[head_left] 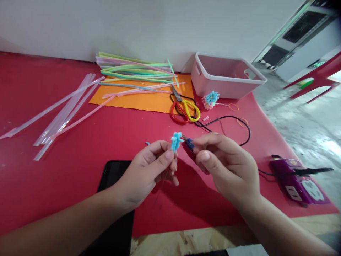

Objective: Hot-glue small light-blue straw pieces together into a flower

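A small light-blue pipe-cleaner flower (176,141) is pinched between the thumb and fingers of my left hand (149,167), over the red tabletop. My right hand (226,163) is closed around a dark blue glue gun (190,144), most of its body hidden by the fingers. Its narrow metal tip points left and is at the flower's right edge; I cannot tell whether they touch. Beyond the hands lie scissors (186,110) with one red and one yellow handle. A finished-looking blue and pink flower bunch (211,99) sits behind my right hand.
Several pastel pipe cleaners (135,71) lie on an orange sheet (117,101) at the back. Clear plastic sleeves (66,110) are at left. A pink bin (218,85) stands at back right. A black cord (249,131) loops near a purple power strip (298,181). A black phone-like slab (114,227) lies under my left forearm.
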A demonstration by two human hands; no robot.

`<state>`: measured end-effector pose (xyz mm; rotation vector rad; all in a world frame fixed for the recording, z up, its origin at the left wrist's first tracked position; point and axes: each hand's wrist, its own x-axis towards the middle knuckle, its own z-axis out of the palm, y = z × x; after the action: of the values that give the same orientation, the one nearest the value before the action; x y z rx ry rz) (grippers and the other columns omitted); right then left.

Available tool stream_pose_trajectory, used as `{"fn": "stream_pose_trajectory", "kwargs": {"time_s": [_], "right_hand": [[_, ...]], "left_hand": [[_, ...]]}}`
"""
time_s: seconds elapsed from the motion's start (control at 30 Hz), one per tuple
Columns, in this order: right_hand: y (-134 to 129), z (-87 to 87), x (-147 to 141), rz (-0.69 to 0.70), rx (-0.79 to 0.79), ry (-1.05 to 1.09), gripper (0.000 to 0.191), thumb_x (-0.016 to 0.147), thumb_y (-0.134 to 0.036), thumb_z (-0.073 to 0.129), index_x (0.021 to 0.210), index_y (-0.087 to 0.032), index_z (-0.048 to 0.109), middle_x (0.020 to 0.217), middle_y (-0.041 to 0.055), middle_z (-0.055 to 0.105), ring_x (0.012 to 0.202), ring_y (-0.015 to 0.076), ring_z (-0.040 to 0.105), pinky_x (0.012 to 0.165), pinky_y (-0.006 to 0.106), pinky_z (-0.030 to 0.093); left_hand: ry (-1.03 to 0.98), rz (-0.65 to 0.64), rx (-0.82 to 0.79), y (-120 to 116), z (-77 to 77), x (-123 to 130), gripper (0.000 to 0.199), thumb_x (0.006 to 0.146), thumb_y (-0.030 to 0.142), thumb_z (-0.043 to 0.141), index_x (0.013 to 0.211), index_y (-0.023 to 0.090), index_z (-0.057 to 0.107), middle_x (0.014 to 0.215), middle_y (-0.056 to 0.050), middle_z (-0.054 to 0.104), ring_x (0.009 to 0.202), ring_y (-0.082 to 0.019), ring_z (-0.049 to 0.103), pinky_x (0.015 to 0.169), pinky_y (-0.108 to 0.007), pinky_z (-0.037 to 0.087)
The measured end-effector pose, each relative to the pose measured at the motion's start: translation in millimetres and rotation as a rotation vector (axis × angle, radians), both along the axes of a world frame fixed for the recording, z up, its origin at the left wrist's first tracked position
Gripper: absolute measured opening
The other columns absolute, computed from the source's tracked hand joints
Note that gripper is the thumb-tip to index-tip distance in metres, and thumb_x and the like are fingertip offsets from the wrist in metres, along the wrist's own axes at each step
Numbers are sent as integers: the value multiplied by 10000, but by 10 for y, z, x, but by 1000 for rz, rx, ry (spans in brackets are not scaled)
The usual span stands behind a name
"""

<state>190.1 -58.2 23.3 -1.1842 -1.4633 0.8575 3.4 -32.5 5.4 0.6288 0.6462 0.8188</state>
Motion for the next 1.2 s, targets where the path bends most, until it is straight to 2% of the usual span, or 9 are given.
{"fn": "stream_pose_trajectory", "kwargs": {"time_s": [0.13, 0.23, 0.33, 0.57, 0.77, 0.87, 1.0, 1.1, 1.2], "right_hand": [[29, -15, -50, 113, -76, 52, 295, 884, -316, 769, 1172, -258, 732, 946, 27, 706, 737, 123, 644, 620, 247, 555], [34, -39, -78, 196, -98, 91, 192, 898, -274, 753, 1087, -282, 784, 900, 16, 735, 738, 129, 688, 682, 264, 592], [25, -30, -93, 128, -4, 50, 124, 857, -179, 784, 925, -275, 822, 819, 6, 773, 726, 136, 716, 692, 262, 592], [2, 6, -84, 44, 18, -51, 105, 898, -142, 689, 811, -191, 721, 712, -11, 718, 578, 92, 614, 557, 216, 521], [56, -15, 40, 38, -3, 121, 85, 940, -275, 696, 885, -210, 691, 662, -35, 615, 522, 83, 545, 469, 203, 466], [203, 103, 148, -73, 63, 185, 84, 910, -294, 741, 948, -234, 696, 689, -36, 613, 555, 96, 571, 502, 229, 499], [542, 437, 398, -213, 205, 186, 58, 911, -204, 716, 934, -229, 668, 633, -69, 519, 519, 73, 512, 518, 239, 466], [882, 689, 709, -283, 427, -55, 154, 1005, -260, 554, 1063, -201, 684, 650, -67, 500, 561, 49, 516, 609, 242, 453], [1267, 859, 1042, -453, 606, -397, 360, 1021, -381, 522, 1237, -118, 639, 970, 8, 660, 742, 59, 616, 644, 214, 456]], "left_hand": [[-12, -65, -5, -5, -25, -4, 339, 777, 410, 863, 811, 167, 628, 638, 47, 610, 573, -80, 582, 572, -215, 600], [-28, -106, 11, -7, -36, -1, 345, 778, 423, 859, 817, 164, 634, 630, 47, 597, 570, -79, 564, 568, -207, 582], [-18, -127, 25, -12, -39, -6, 331, 790, 413, 852, 813, 160, 640, 613, 50, 594, 548, -69, 557, 571, -187, 550], [-12, -123, 13, -14, -23, -20, 325, 807, 408, 840, 769, 153, 643, 601, 37, 595, 540, -72, 556, 575, -194, 541], [-60, -53, -72, 11, 7, 12, 346, 750, 368, 890, 747, 152, 619, 588, 44, 559, 532, -71, 504, 523, -197, 559], [-64, -77, -82, 15, 10, 11, 348, 753, 376, 887, 752, 151, 622, 593, 43, 544, 537, -71, 506, 523, -195, 565], [-77, -100, -101, 25, 24, 0, 341, 764, 382, 877, 780, 157, 621, 596, 52, 506, 548, -74, 492, 533, -197, 572], [-104, -111, -107, 34, 33, -5, 325, 767, 366, 875, 776, 154, 629, 587, 50, 498, 551, -77, 486, 537, -202, 581], [-127, -112, -115, 37, 30, -10, 314, 768, 344, 873, 753, 148, 629, 573, 51, 478, 551, -82, 481, 531, -204, 580]]}}
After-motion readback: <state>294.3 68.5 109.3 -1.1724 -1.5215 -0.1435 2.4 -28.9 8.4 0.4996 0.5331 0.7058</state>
